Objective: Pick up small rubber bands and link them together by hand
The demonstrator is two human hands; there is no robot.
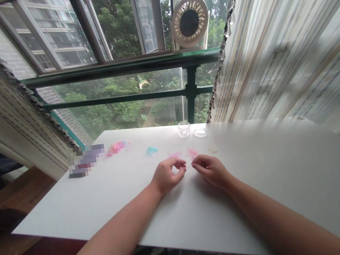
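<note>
Near the middle of the white table, my left hand (170, 175) curls with thumb and fingertips brought close together. Facing it across a small gap, my right hand (212, 169) pinches thumb against fingers. A thin pale bit shows at the right fingertips, too small to name. Just beyond my hands lie two loose piles of small pink bands, a left pile (175, 155) and a right pile (192, 153), which look like little rubber bands. A blue pile (151, 151) lies farther left, and a few yellowish bands (213, 150) lie to the right.
A multicoloured heap of bands (116, 148) lies at the table's left, near a blurred-out box (86, 161). At the back edge stand a clear round container (184, 129) and a clear shallow lid (200, 132). Behind are a green railing (118, 69), a white fan (189, 20) and curtains.
</note>
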